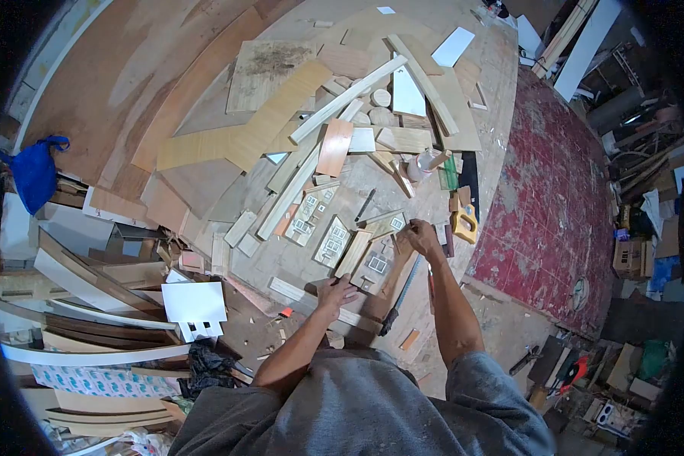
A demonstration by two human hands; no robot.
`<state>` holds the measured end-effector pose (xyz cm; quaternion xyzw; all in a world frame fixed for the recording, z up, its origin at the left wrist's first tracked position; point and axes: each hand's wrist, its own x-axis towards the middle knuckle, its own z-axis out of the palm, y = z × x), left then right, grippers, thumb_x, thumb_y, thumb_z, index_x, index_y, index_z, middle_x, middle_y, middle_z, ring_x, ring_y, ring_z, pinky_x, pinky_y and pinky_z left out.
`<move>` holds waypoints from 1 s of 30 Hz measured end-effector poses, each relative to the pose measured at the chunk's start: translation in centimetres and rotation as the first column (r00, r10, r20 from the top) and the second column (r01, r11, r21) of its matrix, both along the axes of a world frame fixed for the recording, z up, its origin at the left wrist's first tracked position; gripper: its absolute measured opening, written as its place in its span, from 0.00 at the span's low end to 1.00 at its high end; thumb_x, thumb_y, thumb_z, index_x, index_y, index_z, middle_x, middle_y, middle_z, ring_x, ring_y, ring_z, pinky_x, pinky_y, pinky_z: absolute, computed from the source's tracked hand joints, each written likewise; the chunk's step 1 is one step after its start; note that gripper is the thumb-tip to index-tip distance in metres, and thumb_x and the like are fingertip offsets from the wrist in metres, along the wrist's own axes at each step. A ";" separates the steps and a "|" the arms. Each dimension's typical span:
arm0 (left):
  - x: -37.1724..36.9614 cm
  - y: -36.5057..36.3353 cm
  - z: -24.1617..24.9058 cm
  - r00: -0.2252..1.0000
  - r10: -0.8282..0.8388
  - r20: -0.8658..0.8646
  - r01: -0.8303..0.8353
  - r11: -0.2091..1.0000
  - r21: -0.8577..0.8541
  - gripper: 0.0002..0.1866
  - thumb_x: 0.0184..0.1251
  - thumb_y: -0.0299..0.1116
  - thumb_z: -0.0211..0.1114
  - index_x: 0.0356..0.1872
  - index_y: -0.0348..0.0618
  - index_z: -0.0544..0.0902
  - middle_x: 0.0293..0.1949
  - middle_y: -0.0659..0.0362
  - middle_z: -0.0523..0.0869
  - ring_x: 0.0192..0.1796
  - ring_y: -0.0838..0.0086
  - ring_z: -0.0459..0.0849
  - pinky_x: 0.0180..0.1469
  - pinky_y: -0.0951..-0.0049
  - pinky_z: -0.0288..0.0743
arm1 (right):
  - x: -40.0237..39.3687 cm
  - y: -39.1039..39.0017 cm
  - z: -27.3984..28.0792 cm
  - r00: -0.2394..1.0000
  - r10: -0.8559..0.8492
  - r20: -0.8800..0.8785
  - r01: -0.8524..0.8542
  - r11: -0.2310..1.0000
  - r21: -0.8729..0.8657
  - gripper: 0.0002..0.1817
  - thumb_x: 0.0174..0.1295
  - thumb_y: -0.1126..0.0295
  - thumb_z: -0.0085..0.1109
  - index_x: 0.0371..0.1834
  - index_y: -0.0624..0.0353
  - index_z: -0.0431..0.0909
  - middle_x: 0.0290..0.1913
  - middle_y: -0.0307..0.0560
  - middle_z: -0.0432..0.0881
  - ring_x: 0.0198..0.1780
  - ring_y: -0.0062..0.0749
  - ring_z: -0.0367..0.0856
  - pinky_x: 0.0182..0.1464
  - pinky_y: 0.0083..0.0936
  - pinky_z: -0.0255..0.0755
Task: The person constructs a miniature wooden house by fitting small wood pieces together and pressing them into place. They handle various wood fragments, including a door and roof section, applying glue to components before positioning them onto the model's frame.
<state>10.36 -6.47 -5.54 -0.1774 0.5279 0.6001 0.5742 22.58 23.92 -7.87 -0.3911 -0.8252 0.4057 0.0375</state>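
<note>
My left hand [336,295] lies with its fingers spread at the near end of a pale wooden strip [353,253], beside a wooden panel with a white window frame [377,264]. My right hand [423,237] is closed, its fingertips pinching the right edge of a small wooden panel with a window [397,223]. Two more window panels, one in the middle [332,242] and one farther left [304,220], lie flat on the bench. A black pencil-like stick [365,205] rests above them. Beside my right forearm is a long thin tool with a dark handle [388,321].
Wood offcuts and boards [277,114] pile up across the far bench. A yellow-handled saw [464,225] and a cup [419,167] stand to the right. A blue bag [36,173] hangs at left. Red worn flooring [543,205] lies right of the bench.
</note>
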 end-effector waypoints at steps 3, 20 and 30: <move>0.2 -0.4 0.1 1.000 0.010 -0.023 -0.011 1.000 -0.027 0.45 0.61 0.40 0.75 0.67 0.27 0.54 0.55 0.38 0.75 0.57 0.51 0.82 0.53 0.53 0.85 | 0.6 -0.6 4.3 1.000 -0.018 0.020 0.022 0.984 -0.176 0.23 0.56 0.68 0.65 0.53 0.70 0.76 0.34 0.51 0.84 0.35 0.34 0.80 0.40 0.32 0.74; -6.9 4.3 0.6 0.936 -0.352 -0.002 0.314 0.832 0.457 0.20 0.71 0.30 0.62 0.63 0.50 0.74 0.53 0.60 0.84 0.54 0.71 0.84 0.54 0.66 0.81 | 8.2 -10.9 28.3 0.963 0.217 -0.159 -0.194 0.970 0.150 0.23 0.53 0.85 0.61 0.55 0.60 0.76 0.54 0.53 0.79 0.56 0.47 0.77 0.60 0.37 0.71; -8.7 9.5 9.7 0.800 -0.594 -0.083 0.550 0.671 0.497 0.33 0.64 0.24 0.56 0.72 0.54 0.65 0.47 0.61 0.84 0.40 0.74 0.86 0.40 0.69 0.84 | 11.8 -18.0 25.9 0.968 0.244 -0.054 -0.178 0.826 0.535 0.26 0.51 0.79 0.63 0.57 0.51 0.77 0.55 0.48 0.78 0.58 0.47 0.75 0.59 0.45 0.72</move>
